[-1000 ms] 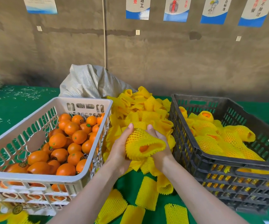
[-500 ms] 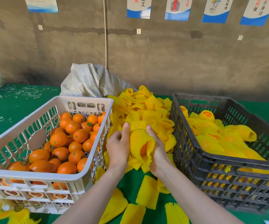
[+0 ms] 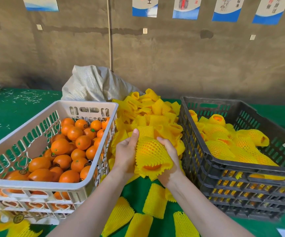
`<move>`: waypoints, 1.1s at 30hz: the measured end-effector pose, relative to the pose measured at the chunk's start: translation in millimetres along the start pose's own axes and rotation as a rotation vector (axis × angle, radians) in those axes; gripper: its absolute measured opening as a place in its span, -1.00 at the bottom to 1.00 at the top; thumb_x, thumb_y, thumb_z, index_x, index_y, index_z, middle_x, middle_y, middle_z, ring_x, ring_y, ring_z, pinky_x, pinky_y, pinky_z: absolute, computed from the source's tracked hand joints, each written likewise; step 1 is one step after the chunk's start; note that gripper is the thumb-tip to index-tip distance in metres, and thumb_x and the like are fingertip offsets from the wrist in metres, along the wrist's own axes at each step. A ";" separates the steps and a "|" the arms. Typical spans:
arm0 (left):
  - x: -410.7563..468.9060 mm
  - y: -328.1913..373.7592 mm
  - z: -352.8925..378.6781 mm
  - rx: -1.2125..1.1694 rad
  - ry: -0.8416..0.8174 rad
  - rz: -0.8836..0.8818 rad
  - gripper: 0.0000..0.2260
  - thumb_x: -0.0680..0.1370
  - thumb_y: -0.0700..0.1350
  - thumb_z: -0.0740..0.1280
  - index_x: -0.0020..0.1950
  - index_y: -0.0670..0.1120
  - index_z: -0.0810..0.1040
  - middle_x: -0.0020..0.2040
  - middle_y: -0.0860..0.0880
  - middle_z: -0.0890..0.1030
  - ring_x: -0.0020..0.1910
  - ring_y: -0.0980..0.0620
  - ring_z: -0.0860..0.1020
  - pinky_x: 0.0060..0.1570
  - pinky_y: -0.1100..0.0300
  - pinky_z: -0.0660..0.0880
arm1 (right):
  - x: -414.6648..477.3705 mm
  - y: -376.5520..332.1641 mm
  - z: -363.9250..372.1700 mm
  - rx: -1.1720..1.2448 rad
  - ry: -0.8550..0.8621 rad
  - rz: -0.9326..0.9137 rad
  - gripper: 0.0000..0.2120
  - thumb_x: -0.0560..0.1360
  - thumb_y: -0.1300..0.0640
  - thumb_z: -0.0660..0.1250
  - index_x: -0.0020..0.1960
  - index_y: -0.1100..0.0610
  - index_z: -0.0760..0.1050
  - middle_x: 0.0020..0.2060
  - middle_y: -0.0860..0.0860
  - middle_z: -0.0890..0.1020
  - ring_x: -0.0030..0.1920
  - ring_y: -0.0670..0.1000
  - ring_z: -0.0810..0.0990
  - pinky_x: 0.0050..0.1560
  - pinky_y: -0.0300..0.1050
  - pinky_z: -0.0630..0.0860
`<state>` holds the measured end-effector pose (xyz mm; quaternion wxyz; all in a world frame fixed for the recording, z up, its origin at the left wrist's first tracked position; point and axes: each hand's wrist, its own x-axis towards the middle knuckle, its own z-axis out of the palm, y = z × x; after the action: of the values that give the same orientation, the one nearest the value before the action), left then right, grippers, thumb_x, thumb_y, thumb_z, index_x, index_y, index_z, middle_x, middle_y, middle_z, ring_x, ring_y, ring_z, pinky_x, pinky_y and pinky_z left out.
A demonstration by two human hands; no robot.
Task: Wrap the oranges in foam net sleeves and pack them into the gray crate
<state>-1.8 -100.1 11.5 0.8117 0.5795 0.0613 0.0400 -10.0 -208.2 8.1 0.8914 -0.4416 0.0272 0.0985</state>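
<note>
While both hands hold one orange above green table between crates: left hand grips left side of foam net sleeve, thumb up; right hand curls round right side. Orange peeks from sleeve's near open end. Gray crate just right of me, wrapped oranges inside. White crate on left, bare oranges inside. Sleeve pile behind hands.

The foam net sleeve hides most of the orange, and the posters are cropped above

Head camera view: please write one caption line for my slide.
Left hand and right hand hold a sleeved orange between the white crate of oranges and the gray crate.
</note>
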 end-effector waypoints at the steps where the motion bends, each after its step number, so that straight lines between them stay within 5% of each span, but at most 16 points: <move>1: 0.1 2.2 0.1 -0.013 -0.015 -0.012 -0.71 0.58 0.02 0.26 -0.21 -0.15 0.58 -0.38 -0.02 0.67 -0.40 0.09 0.65 -0.47 0.31 0.52 | -0.3 -1.1 -0.3 -0.007 -0.019 0.000 -0.56 0.55 0.06 0.18 -0.43 0.04 0.64 -0.41 -0.01 0.64 -0.40 -0.07 0.62 -0.36 -0.22 0.53; 7: -0.4 6.9 -0.8 0.021 -0.052 0.035 -0.66 0.59 -0.03 0.25 -0.35 -0.09 0.59 -0.46 0.02 0.64 -0.49 0.16 0.60 -0.54 0.38 0.45 | -4.8 -6.3 2.6 -0.053 -0.139 0.000 -0.80 0.35 0.02 0.31 -0.22 0.02 0.70 -0.22 0.00 0.70 -0.21 -0.04 0.68 -0.20 -0.16 0.59; 11: 1.2 0.8 -2.7 0.101 -0.011 0.168 -0.48 0.59 -0.02 0.23 -0.59 -0.03 0.52 -0.58 0.11 0.50 -0.56 0.25 0.46 -0.53 0.41 0.37 | -5.7 -2.9 6.3 -0.163 -0.176 0.008 -0.89 0.31 0.04 0.42 -0.29 0.04 0.69 -0.27 0.00 0.69 -0.25 -0.05 0.67 -0.17 -0.17 0.59; 14: 3.1 -2.7 -7.8 0.057 -0.033 -0.033 -0.62 0.52 0.21 0.21 -0.24 -0.02 0.64 -0.30 0.00 0.67 -0.26 0.09 0.63 -0.23 0.28 0.56 | -3.3 -5.8 7.6 -0.183 -0.144 -0.045 -0.91 0.28 0.04 0.43 -0.32 0.03 0.69 -0.28 0.01 0.70 -0.25 -0.04 0.67 -0.20 -0.18 0.59; 16: -1.2 -6.1 -12.0 0.011 -0.165 -0.275 -0.46 0.48 0.35 0.12 0.06 -0.04 0.61 -0.06 -0.08 0.69 -0.04 -0.08 0.63 0.01 0.02 0.57 | -2.3 -10.4 6.8 -0.267 -0.082 -0.139 -0.83 0.31 0.03 0.37 -0.26 0.09 0.69 -0.25 0.07 0.70 -0.18 0.02 0.66 -0.10 -0.09 0.58; 20: -14.9 -1.2 -8.5 -0.138 -0.421 -0.496 -0.33 0.35 0.43 0.13 0.05 -0.11 0.61 -0.17 -0.19 0.64 -0.33 -0.13 0.59 -0.39 0.18 0.54 | 0.5 -15.0 2.4 -0.520 0.038 -0.409 -0.82 0.47 0.06 0.32 -0.16 0.19 0.50 -0.25 0.09 0.58 -0.16 0.01 0.56 -0.05 0.03 0.47; 24: -13.3 -5.6 -1.7 -0.170 -0.392 -0.328 -0.31 0.27 0.33 0.32 0.28 -0.03 0.50 0.04 -0.11 0.66 -0.08 -0.07 0.60 -0.19 0.16 0.52 | 6.4 -15.2 -3.5 -0.567 0.124 -0.505 -0.92 0.57 0.19 0.22 -0.07 0.19 0.42 -0.13 0.22 0.51 -0.09 0.07 0.47 -0.03 0.12 0.45; 27: -11.6 -8.4 0.4 -0.219 -0.395 -0.215 -0.05 0.04 0.23 0.61 0.35 -0.05 0.43 0.21 -0.09 0.61 0.13 -0.07 0.60 -0.03 0.10 0.56 | 9.0 -13.1 -8.1 -0.511 0.165 -0.503 -0.89 0.59 0.23 0.17 -0.11 0.18 0.41 -0.13 0.19 0.48 -0.08 0.09 0.45 0.02 0.16 0.43; 30: -9.9 -9.7 -1.8 -0.261 -0.439 -0.150 0.01 -0.08 0.10 0.68 0.32 -0.11 0.43 0.17 -0.12 0.63 0.10 -0.07 0.62 -0.09 0.12 0.60 | 7.7 -13.6 -10.5 -0.385 0.139 -0.445 -0.85 0.58 0.26 0.16 -0.12 0.11 0.43 -0.11 0.11 0.51 -0.03 0.10 0.46 0.00 0.06 0.41; 33: -8.0 -11.8 -3.7 -0.182 -0.391 -0.092 0.01 -0.16 0.11 0.68 0.23 -0.14 0.46 0.07 -0.11 0.67 0.04 -0.07 0.65 -0.14 0.13 0.61 | 5.0 -13.4 -14.5 -0.244 0.127 -0.294 -0.81 0.58 0.15 0.19 0.18 0.03 0.44 0.11 0.04 0.54 0.14 0.06 0.52 0.09 0.00 0.50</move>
<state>-10.3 -101.5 -0.4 0.8579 0.4973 -0.0751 -0.1048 -1.9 -226.8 9.1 0.8325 -0.5509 0.0066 -0.0584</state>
